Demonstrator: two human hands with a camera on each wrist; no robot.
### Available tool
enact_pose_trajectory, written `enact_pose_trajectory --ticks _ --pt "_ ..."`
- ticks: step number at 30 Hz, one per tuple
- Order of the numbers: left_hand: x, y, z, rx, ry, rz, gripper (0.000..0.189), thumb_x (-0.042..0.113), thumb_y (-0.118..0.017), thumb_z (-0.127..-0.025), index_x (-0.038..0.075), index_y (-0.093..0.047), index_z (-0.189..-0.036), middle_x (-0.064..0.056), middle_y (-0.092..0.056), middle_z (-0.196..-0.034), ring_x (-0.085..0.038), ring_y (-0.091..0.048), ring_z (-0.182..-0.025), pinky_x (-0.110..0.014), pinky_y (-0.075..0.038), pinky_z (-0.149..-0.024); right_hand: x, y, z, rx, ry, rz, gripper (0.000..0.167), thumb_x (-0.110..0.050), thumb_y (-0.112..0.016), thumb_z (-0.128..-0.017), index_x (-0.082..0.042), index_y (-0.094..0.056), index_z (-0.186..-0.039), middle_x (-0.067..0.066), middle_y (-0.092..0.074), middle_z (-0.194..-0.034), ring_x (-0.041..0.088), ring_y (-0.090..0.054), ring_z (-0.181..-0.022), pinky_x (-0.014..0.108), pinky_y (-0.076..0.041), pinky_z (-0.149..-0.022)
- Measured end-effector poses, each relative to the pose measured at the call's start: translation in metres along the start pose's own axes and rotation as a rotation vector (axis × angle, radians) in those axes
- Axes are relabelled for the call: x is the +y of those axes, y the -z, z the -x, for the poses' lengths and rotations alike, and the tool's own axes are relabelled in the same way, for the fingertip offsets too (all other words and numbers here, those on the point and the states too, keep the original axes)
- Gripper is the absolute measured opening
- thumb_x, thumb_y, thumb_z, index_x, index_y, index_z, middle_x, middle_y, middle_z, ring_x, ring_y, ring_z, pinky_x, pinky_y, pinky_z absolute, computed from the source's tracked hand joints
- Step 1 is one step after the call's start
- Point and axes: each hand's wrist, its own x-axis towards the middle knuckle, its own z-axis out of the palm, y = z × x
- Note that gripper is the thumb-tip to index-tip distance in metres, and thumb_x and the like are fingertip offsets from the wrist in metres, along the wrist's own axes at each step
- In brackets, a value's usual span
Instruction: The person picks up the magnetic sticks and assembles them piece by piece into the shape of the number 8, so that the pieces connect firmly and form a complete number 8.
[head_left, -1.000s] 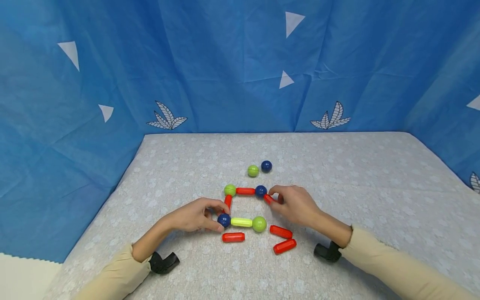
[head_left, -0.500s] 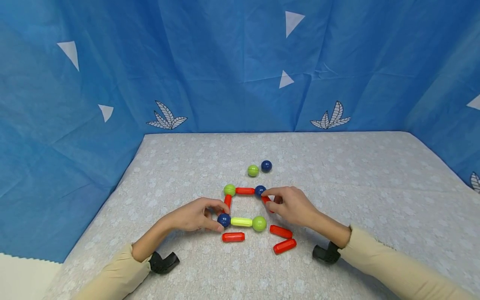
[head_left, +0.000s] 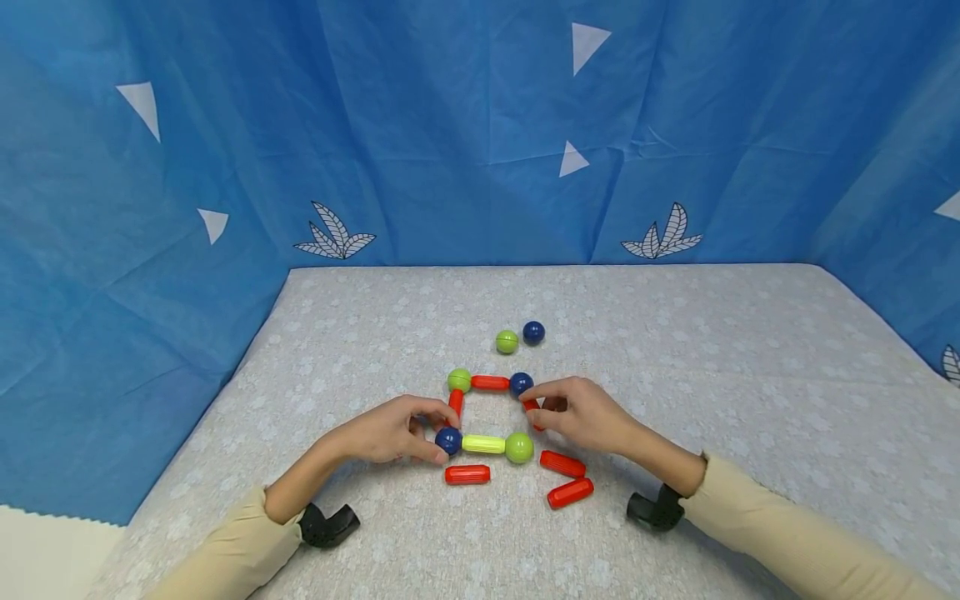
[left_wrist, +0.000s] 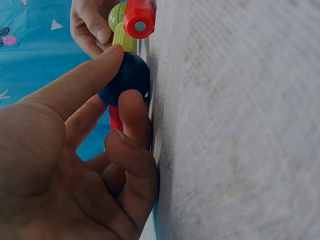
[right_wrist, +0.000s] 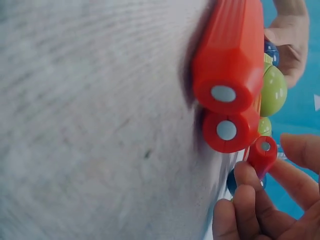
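Observation:
Magnetic balls and rods form a joined shape on the table. My left hand (head_left: 390,429) pinches the blue ball (head_left: 448,441) at its near left corner; the left wrist view shows thumb and fingertips around that ball (left_wrist: 126,80). A yellow-green rod (head_left: 483,444) runs from it to a green ball (head_left: 519,448). Behind, a red rod (head_left: 456,404), partly covered by my fingers, leads to another green ball (head_left: 460,381). A red rod (head_left: 491,382) joins that to a far blue ball (head_left: 521,383). My right hand (head_left: 588,414) pinches a red rod (right_wrist: 263,154) at this ball, its free end toward me.
Loose red rods lie in front: one (head_left: 467,474) near the left hand, two (head_left: 562,463) before the right hand. Behind the shape sit a loose green ball (head_left: 507,342) and a blue ball (head_left: 533,332). A blue curtain (head_left: 480,133) hangs behind the table.
My right hand has shifted slightly left, and the free end of its red rod has swung nearer to me. The left hand and the loose pieces have stayed put.

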Motion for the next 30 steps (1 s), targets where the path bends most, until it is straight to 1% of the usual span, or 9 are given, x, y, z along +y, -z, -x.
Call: enact_pose_trajectory --ticks 4,8,11,15,19,23,30 --pt "-0.0001 -0.0001 0.0006 0.001 0.0 0.01 0.032 0.021 -0.079 -0.086 0.017 -0.067 -0.115 -0.002 -0.062 -0.105 -0.014 -0.052 -0.063 -0.025 -0.044 -0.052 0.0001 -0.0008 -0.0001 -0.03 0.0 -0.044 0.029 -0.017 -0.069 -0.092 -0.006 -0.071 -0.119 -0.004 -0.061 -0.078 0.015 -0.053 -0.067 0.026 -0.042 -0.056" --pt "-0.0006 0.0 0.0008 0.0 -0.001 0.013 0.031 0.021 -0.079 -0.086 0.017 -0.066 -0.115 -0.003 -0.061 -0.105 -0.014 -0.052 -0.062 -0.025 -0.043 -0.052 -0.0024 -0.0011 -0.0008 -0.039 -0.018 -0.071 0.03 -0.018 -0.066 -0.093 -0.007 -0.07 -0.121 -0.004 -0.062 -0.08 0.016 -0.054 -0.068 0.026 -0.042 -0.057" --pt "-0.0013 0.0001 0.0008 -0.004 -0.004 0.019 0.03 0.02 -0.079 -0.086 0.017 -0.066 -0.114 -0.004 -0.06 -0.104 -0.013 -0.051 -0.061 -0.025 -0.043 -0.052 -0.0038 -0.0008 -0.001 -0.048 -0.015 -0.079 0.029 -0.014 -0.062 -0.093 -0.006 -0.07 -0.121 -0.002 -0.06 -0.079 0.017 -0.053 -0.067 0.027 -0.041 -0.057" --pt "-0.0012 0.0006 0.0008 -0.016 -0.012 0.033 0.03 0.019 -0.078 -0.087 0.016 -0.066 -0.114 -0.005 -0.059 -0.104 -0.012 -0.049 -0.059 -0.024 -0.042 -0.051 -0.0055 -0.0011 -0.0019 -0.072 -0.012 -0.081 0.032 -0.006 -0.057 -0.092 -0.006 -0.07 -0.121 -0.003 -0.054 -0.073 0.015 -0.048 -0.062 0.025 -0.037 -0.055" --pt "-0.0009 0.0007 0.0009 -0.025 -0.021 0.048 0.03 0.018 -0.078 -0.087 0.016 -0.065 -0.114 -0.005 -0.058 -0.104 -0.011 -0.049 -0.058 -0.023 -0.042 -0.051 -0.0066 -0.0015 -0.0028 -0.093 -0.015 -0.079 0.035 -0.003 -0.055 -0.09 -0.005 -0.07 -0.122 -0.003 -0.052 -0.07 0.014 -0.046 -0.06 0.025 -0.034 -0.054" --pt "-0.001 0.0006 0.0007 -0.029 -0.023 0.055 0.03 0.018 -0.078 -0.087 0.015 -0.065 -0.114 -0.005 -0.058 -0.104 -0.011 -0.048 -0.057 -0.023 -0.041 -0.05 -0.007 -0.0024 -0.0029 -0.09 -0.011 -0.058 0.034 -0.003 -0.057 -0.089 -0.004 -0.07 -0.12 -0.003 -0.054 -0.071 0.015 -0.048 -0.061 0.025 -0.035 -0.054" --pt "-0.0003 0.0005 0.0004 -0.03 -0.004 0.049 0.029 0.018 -0.077 -0.088 0.016 -0.065 -0.115 -0.005 -0.059 -0.105 -0.012 -0.05 -0.06 -0.024 -0.042 -0.051 -0.0088 -0.005 -0.0043 -0.047 -0.05 -0.045 0.032 -0.006 -0.059 -0.092 -0.004 -0.068 -0.123 -0.002 -0.058 -0.075 0.015 -0.051 -0.065 0.026 -0.039 -0.056"
